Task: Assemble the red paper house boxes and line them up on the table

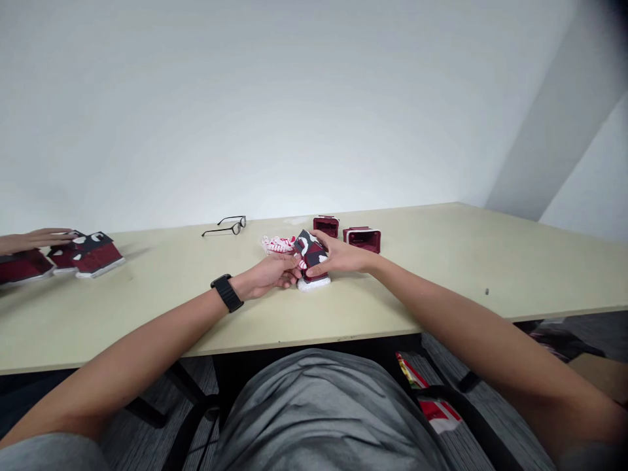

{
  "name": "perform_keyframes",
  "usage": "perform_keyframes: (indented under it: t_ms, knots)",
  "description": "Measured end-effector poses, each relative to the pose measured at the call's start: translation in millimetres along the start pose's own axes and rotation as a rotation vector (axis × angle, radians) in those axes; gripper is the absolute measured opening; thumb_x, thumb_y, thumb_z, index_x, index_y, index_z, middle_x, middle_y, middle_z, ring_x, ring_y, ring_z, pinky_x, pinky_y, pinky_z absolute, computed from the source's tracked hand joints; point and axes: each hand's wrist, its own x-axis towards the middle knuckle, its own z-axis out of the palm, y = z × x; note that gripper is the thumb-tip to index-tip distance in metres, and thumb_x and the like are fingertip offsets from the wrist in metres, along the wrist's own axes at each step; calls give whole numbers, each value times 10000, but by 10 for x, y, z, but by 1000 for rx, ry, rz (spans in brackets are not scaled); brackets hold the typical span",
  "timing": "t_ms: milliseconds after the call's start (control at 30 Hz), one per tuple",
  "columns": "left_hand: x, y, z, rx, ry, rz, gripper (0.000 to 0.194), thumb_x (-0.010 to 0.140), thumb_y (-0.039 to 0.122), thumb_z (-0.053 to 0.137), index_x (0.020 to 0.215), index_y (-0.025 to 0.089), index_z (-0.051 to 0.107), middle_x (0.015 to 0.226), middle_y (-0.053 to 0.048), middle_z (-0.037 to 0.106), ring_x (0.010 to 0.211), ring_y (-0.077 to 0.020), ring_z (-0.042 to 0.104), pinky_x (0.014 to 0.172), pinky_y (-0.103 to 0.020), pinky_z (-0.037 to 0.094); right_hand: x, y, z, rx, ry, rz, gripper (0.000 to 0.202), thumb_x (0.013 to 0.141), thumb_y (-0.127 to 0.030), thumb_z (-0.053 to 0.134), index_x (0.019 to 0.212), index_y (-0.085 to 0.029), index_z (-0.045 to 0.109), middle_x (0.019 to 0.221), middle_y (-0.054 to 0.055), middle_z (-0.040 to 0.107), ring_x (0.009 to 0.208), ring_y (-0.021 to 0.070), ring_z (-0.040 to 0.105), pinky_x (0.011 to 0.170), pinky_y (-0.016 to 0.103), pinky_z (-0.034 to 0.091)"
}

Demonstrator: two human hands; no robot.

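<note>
A small dark red house with a grey roof and white trim [314, 254] stands on its white base near the middle of the table. My right hand [341, 254] is wrapped round its roof and right side. At the front left of the house, my left hand [275, 271] pinches a small red-and-white striped piece [301, 264] against it. Just behind my left hand lies a pile of red-and-white striped pieces [279, 244], partly in clear wrapping.
Two hollow dark red house parts [326, 226] [362, 239] lie behind my right hand. Black-framed glasses [236, 227] are at the back left. Another person's hand [42, 239] touches red houses [98, 254] at the far left. A tiny dark object [487, 292] is at right.
</note>
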Motion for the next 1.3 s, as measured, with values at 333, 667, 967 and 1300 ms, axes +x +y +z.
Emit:
perform_keyframes:
  t_ms: [333, 667, 967, 1300]
  knots:
    - [0, -11, 37, 24, -9, -3, 262, 851, 335, 763, 781, 150, 591, 669, 5, 612, 530, -59, 523, 477, -179, 362, 11, 21, 15, 61, -37, -94, 965, 658, -381, 943, 1483, -239, 464, 1375, 87, 645, 1230, 276, 632, 1106, 434, 509]
    - [7, -3, -1, 356, -23, 59, 629, 826, 744, 690, 727, 123, 677, 647, -67, 692, 502, -104, 598, 453, -213, 429, 1, 71, -73, 154, -151, -44, 1105, 687, -384, 930, 1587, -296, 294, 1423, 88, 613, 1275, 268, 615, 1118, 437, 510]
    - [46, -46, -51, 481, -39, 158, 593, 865, 731, 630, 795, 143, 678, 673, -56, 699, 552, -130, 627, 539, -248, 507, -36, -49, -80, -57, -17, -109, 798, 769, -349, 848, 1466, -266, 468, 1322, 77, 649, 1176, 267, 647, 1052, 436, 547]
    - [-64, 136, -57, 828, 95, 460, 458, 897, 616, 657, 885, 167, 747, 803, -38, 734, 698, -159, 617, 606, -243, 419, 2, 75, -124, -67, -61, -151, 805, 777, -374, 838, 1476, -271, 454, 1343, 77, 638, 1201, 274, 633, 1042, 436, 554]
